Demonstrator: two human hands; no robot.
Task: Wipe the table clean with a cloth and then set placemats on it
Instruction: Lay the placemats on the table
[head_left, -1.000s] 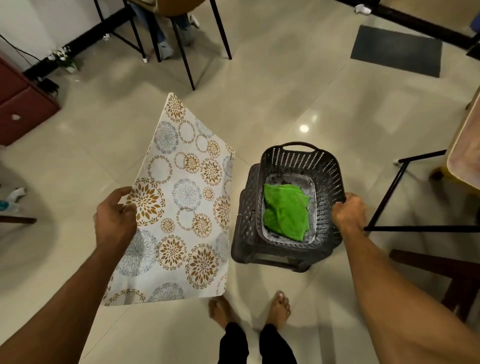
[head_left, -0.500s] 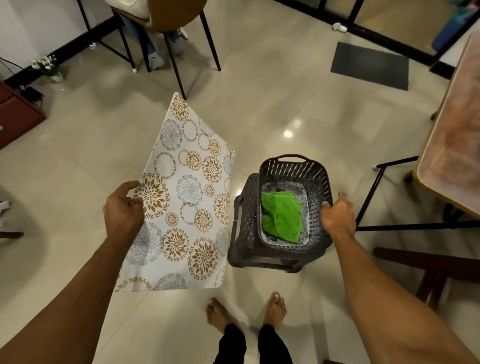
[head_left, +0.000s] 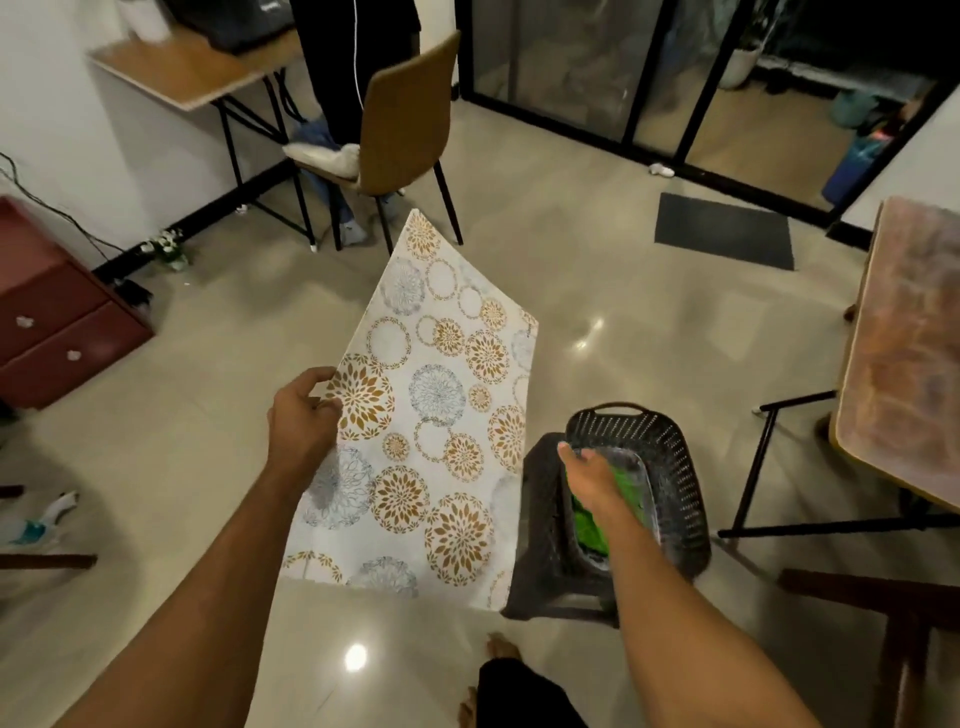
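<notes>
Cloth (head_left: 588, 532) lies in basket (head_left: 675, 441) under right hand (head_left: 592, 480); left hand (head_left: 301, 415) holds placemat (head_left: 431, 441).

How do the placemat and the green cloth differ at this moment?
The placemat is white with brown and grey floral circles; the green cloth is plain. The placemat is held up, spread flat, by the left hand; the cloth lies bunched in the basket, partly hidden by the right hand. Neither is on the table yet.

Left grip (head_left: 301, 415) pinched, right grip (head_left: 592, 480) outstretched
</notes>
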